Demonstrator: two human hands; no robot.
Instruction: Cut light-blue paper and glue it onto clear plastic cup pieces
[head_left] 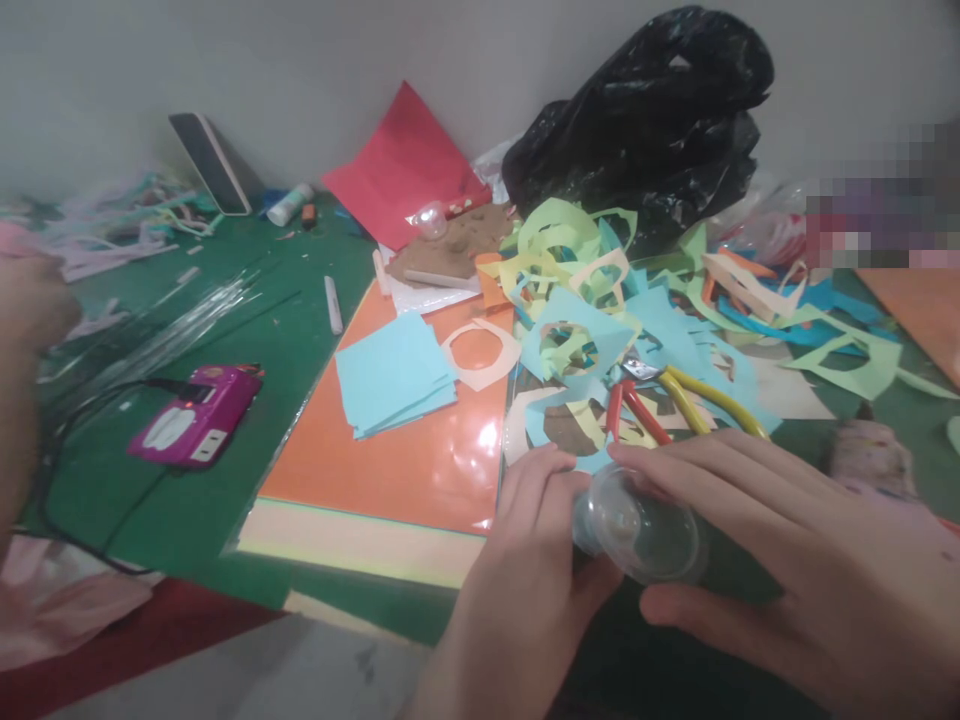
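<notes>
Both my hands hold a small clear plastic cup point(637, 525) low in the middle-right of the view. My left hand point(525, 560) pinches the cup's left side with curled fingers. My right hand point(780, 550) wraps over and under the cup from the right, fingers on top and thumb below. Just behind the hands lie pliers with red handles point(634, 408) and pliers with yellow handles point(709, 398) among paper scraps.
Orange sheets point(405, 470) carry a stack of light blue squares point(394, 375). A heap of cut paper scraps point(600, 290) and a black plastic bag point(652, 120) lie behind. A magenta device point(196, 415) with a black cable sits left. Another person's blurred arm point(22, 340) is at the left edge.
</notes>
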